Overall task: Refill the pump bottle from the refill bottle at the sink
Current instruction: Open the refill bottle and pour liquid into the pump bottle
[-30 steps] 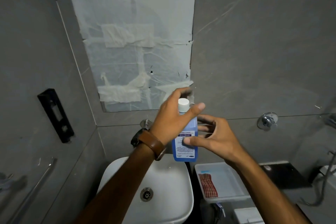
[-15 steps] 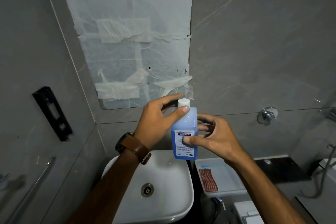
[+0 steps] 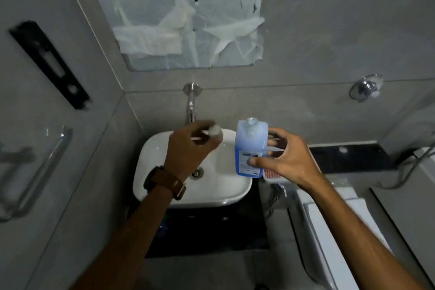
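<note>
My right hand (image 3: 283, 160) grips a clear blue bottle (image 3: 250, 142) with a white label, upright over the right edge of the white sink (image 3: 221, 186). The bottle's neck is uncapped. My left hand (image 3: 188, 148), with a brown-strapped watch on the wrist, holds the white cap (image 3: 215, 132) between its fingertips, to the left of the bottle and over the basin. No pump bottle is visible.
A steel tap (image 3: 191, 103) juts from the wall above the sink. A white tray (image 3: 273, 175) with a red striped item lies behind the bottle. A toilet (image 3: 329, 219) stands at the right, a wall valve (image 3: 364, 87) above it, a towel bar (image 3: 35, 172) at the left.
The cap has come off the bottle and my left hand has carried it leftward. The camera has tilted down, showing more of the sink and floor.
</note>
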